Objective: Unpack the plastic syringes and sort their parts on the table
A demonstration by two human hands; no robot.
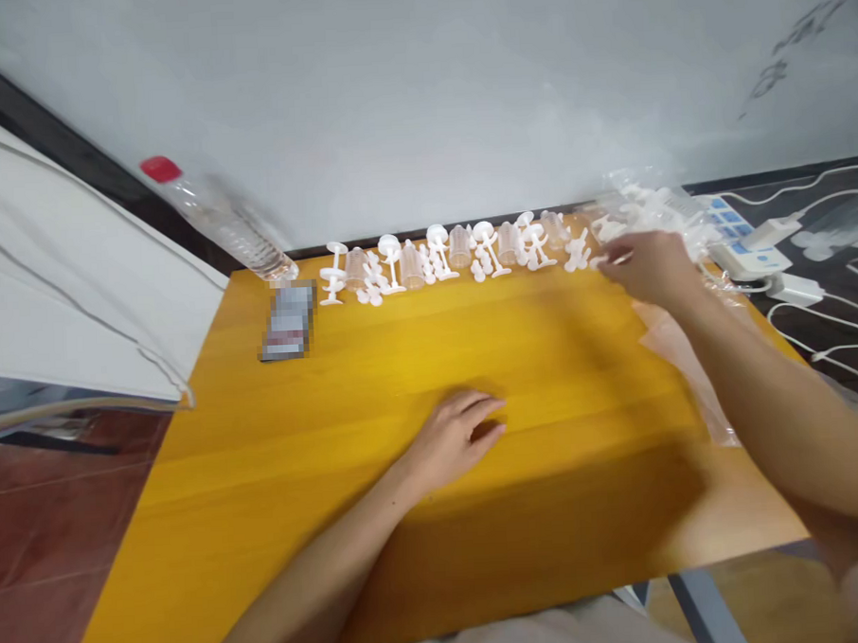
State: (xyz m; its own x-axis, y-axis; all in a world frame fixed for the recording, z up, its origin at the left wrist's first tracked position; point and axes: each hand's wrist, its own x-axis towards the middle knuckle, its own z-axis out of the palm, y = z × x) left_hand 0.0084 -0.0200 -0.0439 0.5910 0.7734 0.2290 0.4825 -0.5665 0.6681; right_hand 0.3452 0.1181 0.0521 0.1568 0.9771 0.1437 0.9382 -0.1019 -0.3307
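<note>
My left hand [457,436] rests on the yellow wooden table [380,513] near its middle, fingers loosely curled and apart, holding nothing. My right hand [646,266] reaches to the far right end of a row of small white plastic parts and clear cups [446,254] lined along the table's back edge. Its fingers are pinched together at a small white part [597,262], and motion blur hides the grip itself. Just beyond that hand lies a clear plastic bag with more white parts [644,203].
A clear water bottle with a red cap [215,217] leans at the back left, beside a dark phone-like object [288,320]. A clear plastic sheet [687,367] lies at the right edge. A power strip with white cables [753,246] sits right of the table. White boards [58,281] stand left.
</note>
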